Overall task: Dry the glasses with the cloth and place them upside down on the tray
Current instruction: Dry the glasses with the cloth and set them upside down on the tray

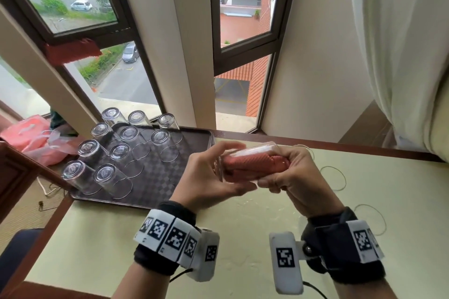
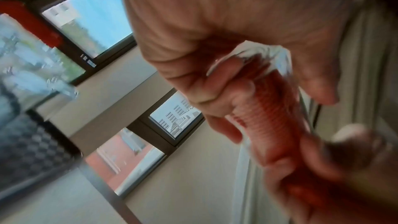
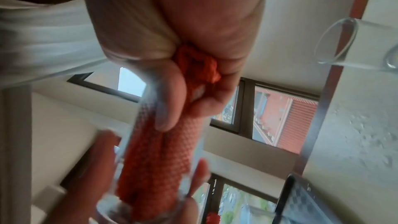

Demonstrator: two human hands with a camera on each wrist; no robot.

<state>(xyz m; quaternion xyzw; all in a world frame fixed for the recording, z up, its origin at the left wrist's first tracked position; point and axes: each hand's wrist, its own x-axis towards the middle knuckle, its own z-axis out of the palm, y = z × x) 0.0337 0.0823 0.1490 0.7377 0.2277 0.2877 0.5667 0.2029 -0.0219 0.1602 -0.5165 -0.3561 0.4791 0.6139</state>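
Left hand (image 1: 209,175) grips a sideways glass (image 1: 245,161) above the table (image 1: 243,226); right hand (image 1: 289,172) clutches the red cloth (image 1: 252,164), seemingly stuffed inside. Tray (image 1: 170,177) at ten o'clock.

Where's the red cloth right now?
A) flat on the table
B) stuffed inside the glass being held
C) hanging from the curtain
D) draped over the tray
B: the red cloth fills the glass held sideways between the left hand and right hand.

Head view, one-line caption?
Left hand holds glass, right hand stuffs red cloth inside, beside tray.
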